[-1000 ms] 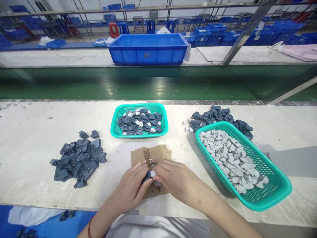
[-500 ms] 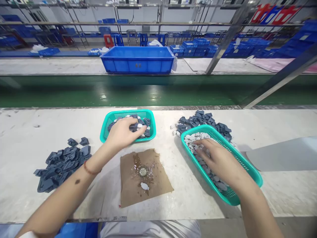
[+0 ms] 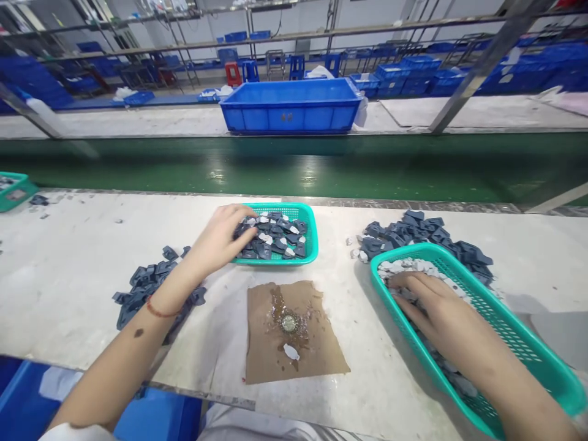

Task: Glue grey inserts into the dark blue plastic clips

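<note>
My left hand [image 3: 225, 239] reaches over the left side of a small green basket [image 3: 313, 236] of dark parts [image 3: 275, 229] and white pieces; its thumb and fingers are apart. My right hand [image 3: 425, 303] dips into a long green basket [image 3: 509, 318] of pale flat pieces [image 3: 408, 265]; its fingertips are hidden among them. Between the baskets, nearer me, brown cardboard [image 3: 264, 361] bears a wet patch, a small round piece [image 3: 289, 323] and one white piece [image 3: 291, 351].
Dark parts are heaped at the left [image 3: 147, 285] and behind the long basket [image 3: 413, 229]. A large blue bin [image 3: 289, 116] stands beyond the green belt [image 3: 174, 168]. Another green basket [image 3: 16, 191] shows at far left. A metal post [image 3: 478, 70] slants at right.
The view has shifted, moving the table items rightward. My left hand has drawn back toward the small basket's left side, uncovering more of its contents. My right hand remains in the long basket.
</note>
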A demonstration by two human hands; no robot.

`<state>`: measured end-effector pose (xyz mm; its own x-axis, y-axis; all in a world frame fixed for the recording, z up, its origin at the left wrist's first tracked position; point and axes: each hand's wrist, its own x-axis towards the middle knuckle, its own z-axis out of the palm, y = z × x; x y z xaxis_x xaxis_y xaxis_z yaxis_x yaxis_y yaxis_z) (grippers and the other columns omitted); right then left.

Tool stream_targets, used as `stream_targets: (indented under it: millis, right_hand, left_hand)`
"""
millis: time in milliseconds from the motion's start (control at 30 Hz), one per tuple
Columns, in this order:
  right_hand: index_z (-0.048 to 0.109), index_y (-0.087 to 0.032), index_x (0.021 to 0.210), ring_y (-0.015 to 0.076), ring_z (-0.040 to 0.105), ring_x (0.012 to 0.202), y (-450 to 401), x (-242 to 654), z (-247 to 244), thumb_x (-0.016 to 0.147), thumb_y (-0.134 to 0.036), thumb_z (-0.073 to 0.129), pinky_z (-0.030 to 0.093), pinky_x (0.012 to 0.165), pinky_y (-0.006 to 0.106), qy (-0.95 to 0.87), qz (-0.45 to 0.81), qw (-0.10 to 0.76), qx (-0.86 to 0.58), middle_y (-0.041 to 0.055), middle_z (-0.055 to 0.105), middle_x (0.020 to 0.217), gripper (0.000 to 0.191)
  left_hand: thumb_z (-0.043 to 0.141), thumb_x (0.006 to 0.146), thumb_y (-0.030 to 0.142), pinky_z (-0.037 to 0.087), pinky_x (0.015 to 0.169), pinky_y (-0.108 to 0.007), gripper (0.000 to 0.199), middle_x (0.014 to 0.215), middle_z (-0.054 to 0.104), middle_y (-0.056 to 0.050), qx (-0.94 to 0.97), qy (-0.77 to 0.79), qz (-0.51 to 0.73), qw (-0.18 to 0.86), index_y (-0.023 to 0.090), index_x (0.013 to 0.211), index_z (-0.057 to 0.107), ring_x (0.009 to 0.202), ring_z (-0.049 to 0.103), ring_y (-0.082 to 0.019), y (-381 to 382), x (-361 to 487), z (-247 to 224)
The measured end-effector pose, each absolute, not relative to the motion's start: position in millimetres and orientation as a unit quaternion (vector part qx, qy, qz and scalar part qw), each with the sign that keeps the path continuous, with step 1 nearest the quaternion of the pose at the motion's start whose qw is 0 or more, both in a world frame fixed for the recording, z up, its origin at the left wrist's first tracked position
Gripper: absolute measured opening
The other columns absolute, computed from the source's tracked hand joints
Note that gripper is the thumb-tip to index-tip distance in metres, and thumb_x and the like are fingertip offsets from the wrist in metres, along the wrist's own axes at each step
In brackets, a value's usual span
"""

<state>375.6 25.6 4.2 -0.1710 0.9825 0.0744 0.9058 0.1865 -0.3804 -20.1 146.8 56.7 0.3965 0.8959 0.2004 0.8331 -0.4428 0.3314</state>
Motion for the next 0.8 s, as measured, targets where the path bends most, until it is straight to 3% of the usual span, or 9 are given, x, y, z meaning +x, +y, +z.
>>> stream_targets:
  millis: [67,200,367,533,667,800]
  right_hand:
    - [0.063,-0.026,0.108,0.0346,0.067,0.109,24.9,378.4,2.4,0.104,-0.053,0.038,0.056,0.085,0.047,-0.743,0.151,0.149,-0.634,0.0116,0.07,0.119,0.038]
    - [0.063,-0.028,0.111,0.0339,0.068,0.107,24.8,377.0,6.6,0.102,-0.057,0.039,0.057,0.084,0.048,-0.714,0.194,0.155,-0.654,0.01,0.07,0.12,0.038]
    - [0.067,-0.027,0.105,0.0316,0.07,0.107,23.8,375.4,24.3,0.101,-0.052,0.045,0.059,0.082,0.043,-0.707,0.223,0.179,-0.647,0.0093,0.072,0.12,0.034]
    - [0.066,-0.025,0.113,0.0304,0.071,0.1,23.4,392.1,34.6,0.1,-0.046,0.048,0.059,0.08,0.042,-0.678,0.155,0.193,-0.692,0.01,0.073,0.117,0.031]
    - [0.066,-0.026,0.119,0.0311,0.066,0.117,28.9,390.5,34.8,0.1,-0.042,0.048,0.056,0.094,0.045,-0.74,0.181,0.127,-0.635,0.0096,0.068,0.126,0.03]
    - [0.066,-0.025,0.113,0.0312,0.066,0.115,35.1,376.1,30.5,0.1,-0.035,0.043,0.056,0.09,0.046,-0.754,0.212,0.084,-0.616,0.0109,0.065,0.127,0.028]
  left_hand:
    - [0.039,0.101,0.045,0.038,0.115,-0.049,0.044,0.134,0.064,-0.015,0.797,0.575,0.171,0.075,0.016,0.126,0.061,0.13,0.053,-0.033,135.9,-58.5,57.8]
    - [0.047,0.093,0.053,0.042,0.108,-0.055,0.053,0.13,0.066,-0.02,0.748,0.648,0.112,0.091,0.014,0.125,0.063,0.124,0.058,-0.042,117.6,-115.8,47.1]
    - [0.05,0.092,0.048,0.045,0.109,-0.047,0.044,0.128,0.068,-0.014,0.735,0.662,0.074,0.125,0.017,0.115,0.07,0.12,0.064,-0.036,116.9,-133.8,31.4]
    - [0.056,0.083,0.046,0.052,0.096,-0.05,0.037,0.111,0.071,-0.013,0.71,0.694,0.073,0.094,0.018,0.1,0.073,0.099,0.069,-0.038,130.6,-135.1,22.9]
    - [0.056,0.08,0.052,0.053,0.085,-0.044,0.037,0.099,0.07,-0.009,0.704,0.7,0.086,0.081,0.02,0.09,0.073,0.083,0.068,-0.033,135.2,-131.6,18.4]
    - [0.051,0.081,0.06,0.05,0.081,-0.037,0.044,0.099,0.071,-0.006,0.695,0.705,0.117,0.083,0.023,0.091,0.072,0.081,0.067,-0.029,129.6,-125.3,27.1]
